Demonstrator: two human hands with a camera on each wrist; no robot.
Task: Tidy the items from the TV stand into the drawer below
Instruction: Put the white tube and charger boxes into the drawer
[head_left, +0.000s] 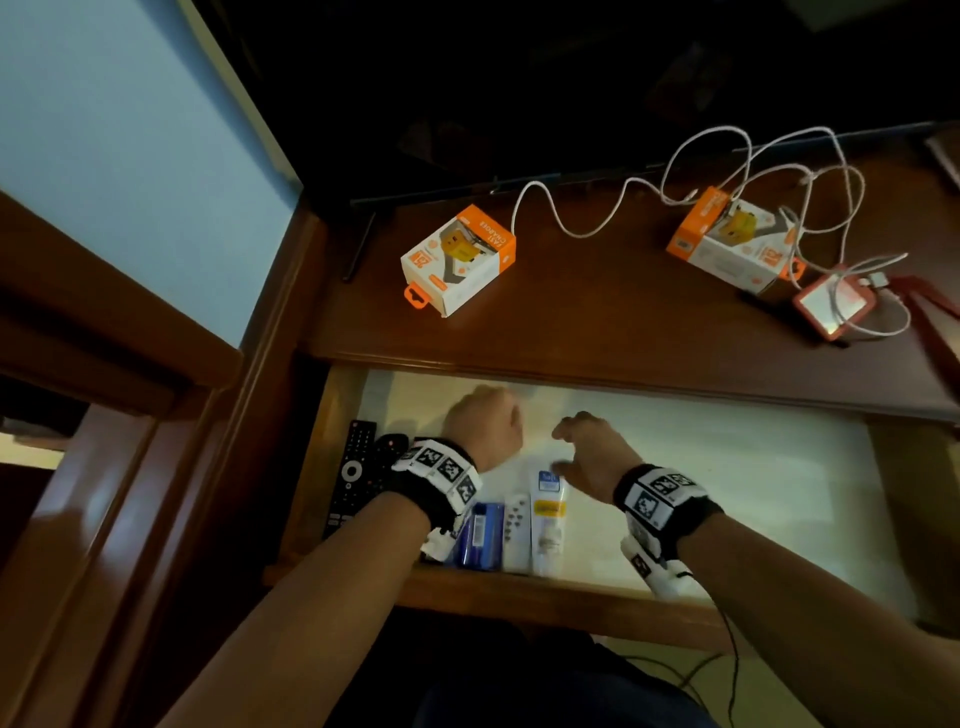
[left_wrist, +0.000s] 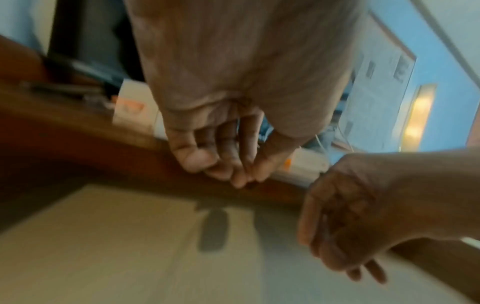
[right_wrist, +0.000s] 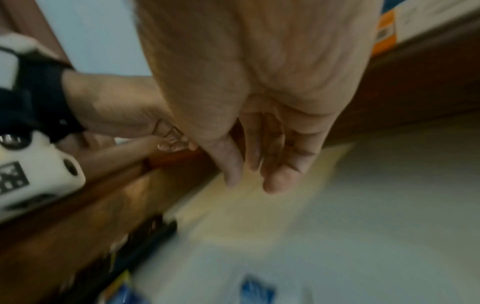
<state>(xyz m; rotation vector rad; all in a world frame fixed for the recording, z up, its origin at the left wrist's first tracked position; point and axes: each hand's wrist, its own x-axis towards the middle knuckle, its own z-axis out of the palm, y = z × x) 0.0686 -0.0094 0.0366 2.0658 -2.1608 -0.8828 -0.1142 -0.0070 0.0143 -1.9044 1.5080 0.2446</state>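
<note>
Two orange-and-white charger boxes lie on the wooden TV stand top (head_left: 597, 317), one at the left (head_left: 457, 260) and one at the right (head_left: 732, 244). A white cable (head_left: 587, 213) loops between them and over a red-framed flat device (head_left: 834, 304). Below, the drawer (head_left: 519, 590) stands pulled out. Along its left side lie a black remote (head_left: 353, 473), a blue box (head_left: 483, 535), a small white remote (head_left: 516, 535) and a white tube (head_left: 548, 519). My left hand (head_left: 483, 423) (left_wrist: 221, 160) hovers over the drawer, fingers loosely curled, holding nothing. My right hand (head_left: 587, 447) (right_wrist: 259, 164) hangs beside it, relaxed and empty.
The TV's lower edge and a black foot (head_left: 358, 244) run along the back of the stand. A blue wall and wooden frame (head_left: 130, 322) rise at the left. The drawer's pale lined floor (head_left: 753, 467) shows bare to the right of my hands.
</note>
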